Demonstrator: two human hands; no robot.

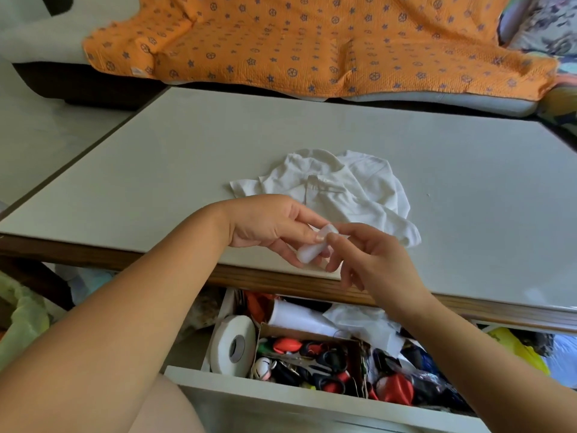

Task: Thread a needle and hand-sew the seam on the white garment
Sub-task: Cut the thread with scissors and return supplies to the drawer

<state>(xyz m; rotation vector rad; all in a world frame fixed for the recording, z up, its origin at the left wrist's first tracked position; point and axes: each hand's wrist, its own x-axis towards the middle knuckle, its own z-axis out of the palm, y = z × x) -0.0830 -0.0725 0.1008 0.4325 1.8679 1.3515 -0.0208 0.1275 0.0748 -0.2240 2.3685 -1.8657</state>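
1. Along the bottom of the frame, a drawer (281, 398) stands open, crammed with a tape roll (232, 343), scissors (332, 360) and oddments. I can pick out no needle among them.
2. Just above, over the table (156, 170) edge, the left hand (268, 226) clamps thumb and fingers on a white spool (307, 253).
3. At the spool's upper end, the right hand (374, 257) sets its index tip against it, the other fingers loosely curled. Whether it pinches a thread end I cannot tell, as no thread shows.
4. Likely trouble: white thread on a white spool is hard to see, so the loose end may be missed or slip away. The spool also hangs above the open drawer, and a slack grip could drop it into the clutter.
5. Mid-frame, the garment (337, 189) lies crumpled on the table just beyond the hands, untouched. Its seam is not laid out, so stitching could catch a stray fold.
6. Across the top, an orange blanket (312, 42) drapes a seat.
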